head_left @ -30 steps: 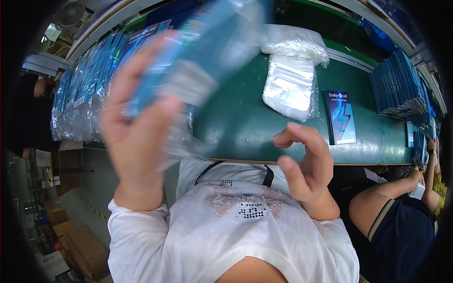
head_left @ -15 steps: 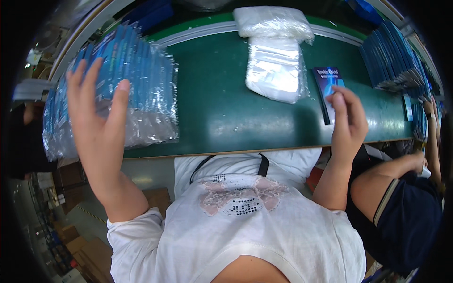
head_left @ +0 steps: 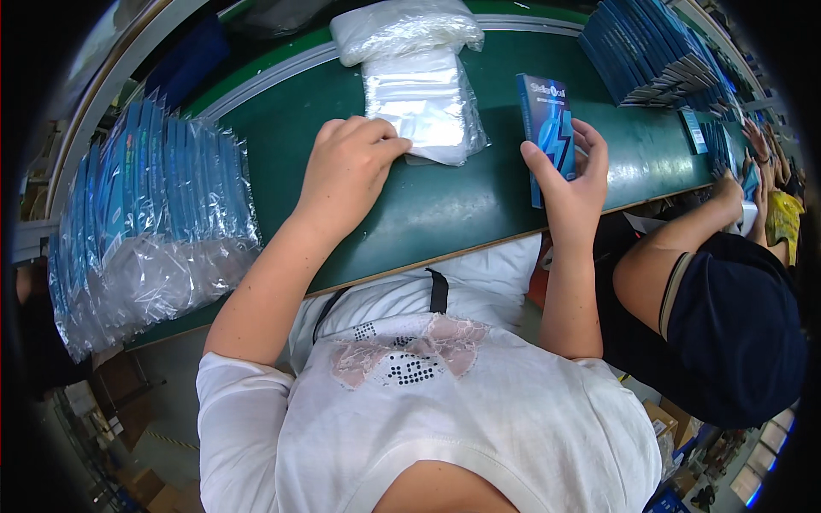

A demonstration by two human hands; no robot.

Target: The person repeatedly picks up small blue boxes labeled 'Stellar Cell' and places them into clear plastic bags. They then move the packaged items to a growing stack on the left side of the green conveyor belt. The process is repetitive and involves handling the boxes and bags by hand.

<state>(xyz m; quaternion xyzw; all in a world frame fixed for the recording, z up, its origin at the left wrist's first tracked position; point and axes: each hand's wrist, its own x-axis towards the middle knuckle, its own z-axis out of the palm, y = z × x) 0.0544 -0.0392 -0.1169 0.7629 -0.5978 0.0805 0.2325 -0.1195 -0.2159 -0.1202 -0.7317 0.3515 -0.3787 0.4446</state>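
Note:
A slim blue box with a lightning design stands tilted at the right of the green bench. My right hand is closed around its lower part, thumb at the left side and fingers at the right. Near the middle, a stack of clear plastic bags lies flat on the bench. My left hand reaches to the near left corner of this stack, its fingers and thumb pinched on the edge of a bag. How many bags are between the fingertips is hidden.
Left of me stands a row of bagged blue boxes. A bundle of clear film lies behind the bags. Stacked blue boxes stand at the far right, with a small box before them. A co-worker's arm is to my right.
My left hand has moved right from the row of bagged boxes to the clear bags and closed. My right hand has taken hold of the blue box. The view has shifted right.

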